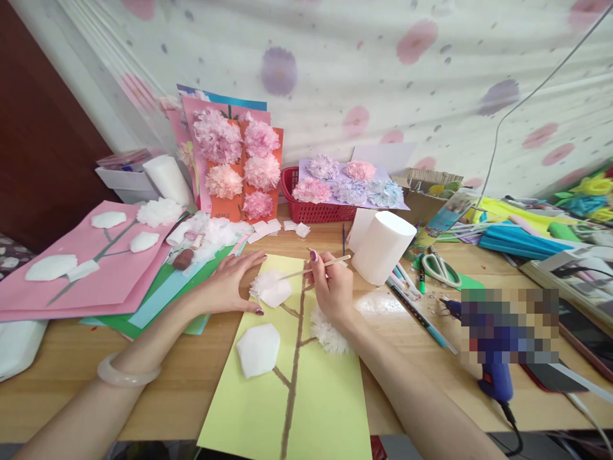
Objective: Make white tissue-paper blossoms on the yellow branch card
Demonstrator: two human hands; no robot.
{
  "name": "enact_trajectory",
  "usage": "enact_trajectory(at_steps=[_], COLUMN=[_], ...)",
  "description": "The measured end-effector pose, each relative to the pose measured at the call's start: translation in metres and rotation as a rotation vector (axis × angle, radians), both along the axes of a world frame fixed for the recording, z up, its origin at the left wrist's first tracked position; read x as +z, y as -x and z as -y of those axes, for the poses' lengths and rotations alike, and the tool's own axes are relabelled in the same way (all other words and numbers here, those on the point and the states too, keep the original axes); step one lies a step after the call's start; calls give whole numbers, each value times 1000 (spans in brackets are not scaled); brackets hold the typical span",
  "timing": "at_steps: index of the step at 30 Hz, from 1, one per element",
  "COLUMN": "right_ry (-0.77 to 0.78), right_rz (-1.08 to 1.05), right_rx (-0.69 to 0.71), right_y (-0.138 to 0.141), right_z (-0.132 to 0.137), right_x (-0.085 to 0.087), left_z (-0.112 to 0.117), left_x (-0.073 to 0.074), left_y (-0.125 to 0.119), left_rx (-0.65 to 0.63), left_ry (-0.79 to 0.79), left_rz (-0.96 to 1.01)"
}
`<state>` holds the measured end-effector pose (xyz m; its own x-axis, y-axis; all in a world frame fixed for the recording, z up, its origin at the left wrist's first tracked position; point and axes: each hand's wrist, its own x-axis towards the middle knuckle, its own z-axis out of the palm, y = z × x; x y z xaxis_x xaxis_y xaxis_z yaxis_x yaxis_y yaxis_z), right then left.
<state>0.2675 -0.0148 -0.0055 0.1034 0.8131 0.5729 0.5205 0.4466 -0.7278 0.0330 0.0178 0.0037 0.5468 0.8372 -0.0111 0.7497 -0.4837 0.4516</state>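
Observation:
A pale yellow sheet point(311, 396) with a painted brown branch lies on the wooden table in front of me. My left hand point(227, 284) rests flat on the sheet's upper left, fingers spread beside a white tissue flower point(271, 287). My right hand point(330, 287) pinches a thin wooden stick point(318, 266), whose tip reaches into that flower. A flat white tissue piece point(258, 348) lies lower left on the sheet. A fluffed white flower point(328, 335) sits under my right wrist.
Pink sheets with white flowers point(86, 262) lie at the left. Finished flower cards point(239, 166) and a red basket point(311, 207) stand at the back. Two white tissue rolls point(383, 246), scissors point(440, 268), pens and a blue glue gun point(493, 358) lie at the right.

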Motion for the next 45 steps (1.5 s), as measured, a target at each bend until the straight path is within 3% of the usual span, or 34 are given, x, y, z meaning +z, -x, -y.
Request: enact_trajectory(at_steps=[8, 21, 36, 45], right_ry=[-71, -126, -221, -190], right_rz=[139, 207, 446, 314], right_rx=[61, 32, 256, 172], right_y=[-1, -1, 1, -2], right_z=[4, 4, 8, 8], right_x=[-1, -1, 3, -3], left_z=[-1, -2, -2, -1], left_x=[-1, -5, -4, -3], left_y=[0, 3, 1, 1], left_rx=[-2, -6, -11, -10], left_ry=[92, 85, 98, 96], left_rz=[-13, -41, -29, -15])
